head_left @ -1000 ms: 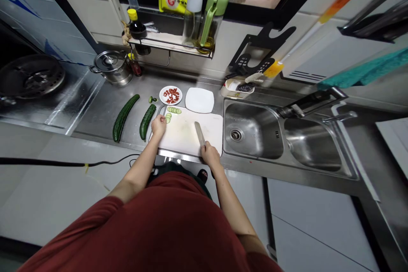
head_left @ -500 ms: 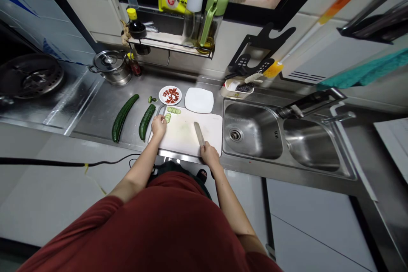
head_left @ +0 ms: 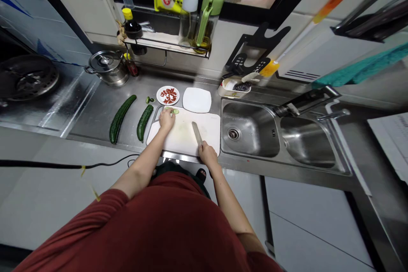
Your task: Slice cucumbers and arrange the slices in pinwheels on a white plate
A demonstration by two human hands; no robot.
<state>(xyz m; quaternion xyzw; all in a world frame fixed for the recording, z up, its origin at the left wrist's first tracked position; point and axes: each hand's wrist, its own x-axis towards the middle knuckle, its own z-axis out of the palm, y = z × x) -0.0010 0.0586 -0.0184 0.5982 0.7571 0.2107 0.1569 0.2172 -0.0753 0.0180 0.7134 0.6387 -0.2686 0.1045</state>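
your l hand (head_left: 166,119) is over the cuke slices (head_left: 176,111), far l corner of the board (head_left: 208,125), can't tell if pinching any; r hand (head_left: 208,153) wraps the knife (head_left: 196,132) handle tight.

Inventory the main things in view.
Rectangular cutting board: 1, white, centre
Round cucumber slices: partly hidden, pale green, on board
Narrow metal knife: 1, grey, in right hand
Long cucumbers: 2, dark green, left
Round plate: 1, white with red pieces, behind board
Squarish plate: 1, white, beside round plate
Lidded steel pot: 1, silver, back left
Double-basin steel sink: 1, silver, right
Left hand: 1, bare, at slices
Right hand: 1, bare, on knife
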